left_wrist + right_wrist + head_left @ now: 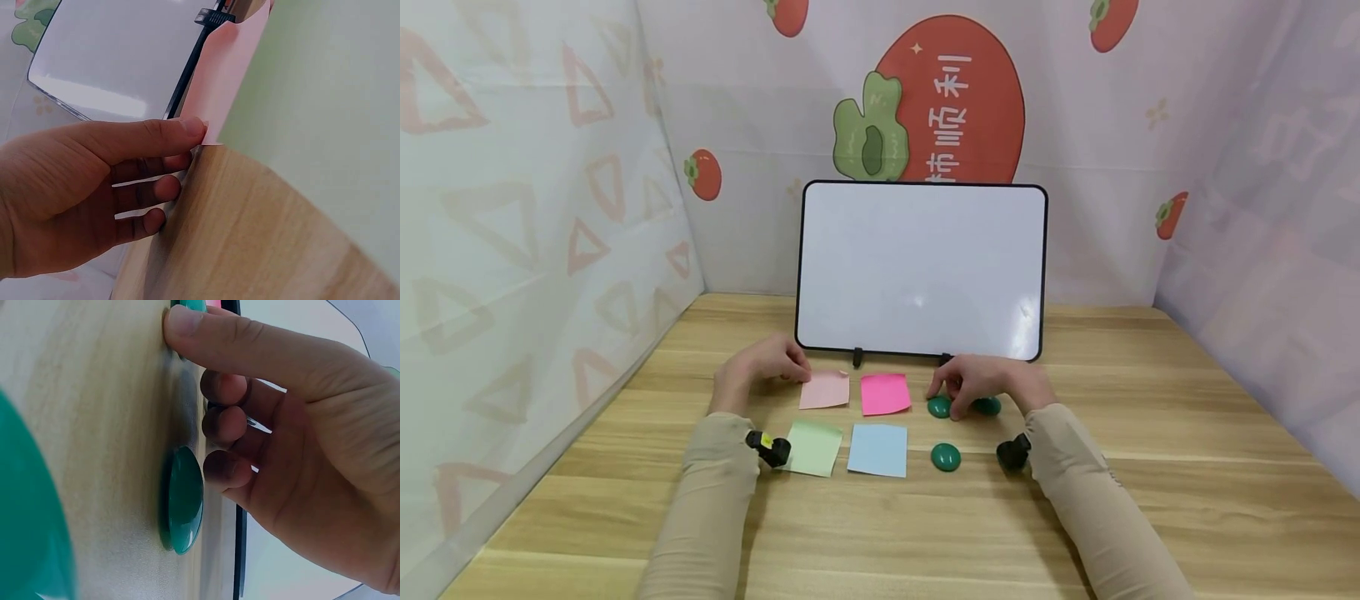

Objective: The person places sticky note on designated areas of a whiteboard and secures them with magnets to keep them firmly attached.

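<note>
My left hand (769, 360) pinches the left edge of a light pink sticky note (826, 391) between thumb and forefinger. In the left wrist view the pink note (224, 69) curls up at its far end, while my other fingers hang loosely bent below the thumb. To the right, my right hand (988, 382) has its thumb and forefinger around a glossy green domed magnet (937, 407) on the table. A second green magnet (186, 500) lies just under the curled fingers in the right wrist view, and a third green magnet (946, 457) lies nearer the front.
A black-framed whiteboard (921, 268) stands upright behind the hands on small black feet (857, 358). Between the hands lies a bright pink sticky note (885, 395). Closer to the front are a green note (815, 450) and a blue note (878, 450) on the wooden table (880, 542).
</note>
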Tool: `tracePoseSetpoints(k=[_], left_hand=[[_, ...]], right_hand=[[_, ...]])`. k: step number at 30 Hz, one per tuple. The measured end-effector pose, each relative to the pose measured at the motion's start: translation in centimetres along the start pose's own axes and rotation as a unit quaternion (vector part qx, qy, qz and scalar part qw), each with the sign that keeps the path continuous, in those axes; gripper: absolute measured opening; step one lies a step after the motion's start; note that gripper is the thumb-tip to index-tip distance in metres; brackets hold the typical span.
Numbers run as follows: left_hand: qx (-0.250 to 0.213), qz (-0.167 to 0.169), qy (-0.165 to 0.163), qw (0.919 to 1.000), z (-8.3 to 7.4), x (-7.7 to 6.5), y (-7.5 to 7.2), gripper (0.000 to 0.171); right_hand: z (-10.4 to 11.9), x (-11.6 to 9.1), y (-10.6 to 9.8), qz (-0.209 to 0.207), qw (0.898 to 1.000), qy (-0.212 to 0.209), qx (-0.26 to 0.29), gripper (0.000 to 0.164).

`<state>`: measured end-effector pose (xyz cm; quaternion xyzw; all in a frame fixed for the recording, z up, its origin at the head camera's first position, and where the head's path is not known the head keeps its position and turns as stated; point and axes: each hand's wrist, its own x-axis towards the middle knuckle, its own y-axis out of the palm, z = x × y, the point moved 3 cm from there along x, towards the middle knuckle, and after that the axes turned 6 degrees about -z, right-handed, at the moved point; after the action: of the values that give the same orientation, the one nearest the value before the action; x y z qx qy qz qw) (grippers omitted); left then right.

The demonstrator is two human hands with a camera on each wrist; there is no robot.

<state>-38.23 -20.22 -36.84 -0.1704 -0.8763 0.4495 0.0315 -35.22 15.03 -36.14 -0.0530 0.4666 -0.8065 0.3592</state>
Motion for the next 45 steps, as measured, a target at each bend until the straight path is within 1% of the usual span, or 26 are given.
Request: tracePoseSetpoints(k=[3,8,12,19,25,30,37,40,45], left_hand=[[-0.003,0.0,0.001,1.0,0.1,0.0,0.0,0.01],[-0.024,-0.005,-0.011,0.9996,0.2,-0.1,-0.1,0.013],[-0.031,-0.011,-0.019,0.9993,0.1,-0.3,-0.1,0.014],[-0.037,-0.02,-0.015,0.999,0.1,-0.3,-0.2,0.012],[-0.073,-0.026,-0.021,0.9968,0.5,-0.2,-0.2,0.014],[-0.103,-0.049,-0.026,0.9931,0.9,-0.1,-0.3,0.018],[-0.132,-0.082,-0.011,0.9879,0.9,0.2,-0.6,0.025],[-0.148,-0.098,-0.01,0.984,1.0,0.3,-0.7,0.028],[-0.176,-0.124,-0.017,0.9765,1.1,0.3,-0.6,0.028]], right_hand=[[0.2,0.1,0.1,-0.007,1.0,-0.003,-0.003,0.035],[0.4,0.1,0.2,-0.016,1.0,-0.006,-0.009,0.033],[0.6,0.0,0.2,-0.019,1.0,-0.006,-0.015,0.033],[0.4,0.0,0.2,-0.016,0.999,0.0,-0.034,0.035],[0.7,-0.1,0.5,-0.022,0.999,-0.014,-0.037,0.033],[0.8,-0.2,0.7,-0.032,0.999,-0.026,-0.035,0.034],[0.5,-0.2,0.8,-0.046,0.997,-0.04,-0.037,0.037],[0.6,-0.2,0.7,-0.051,0.997,-0.048,-0.032,0.039],[0.7,-0.2,0.7,-0.059,0.996,-0.061,-0.03,0.039]])
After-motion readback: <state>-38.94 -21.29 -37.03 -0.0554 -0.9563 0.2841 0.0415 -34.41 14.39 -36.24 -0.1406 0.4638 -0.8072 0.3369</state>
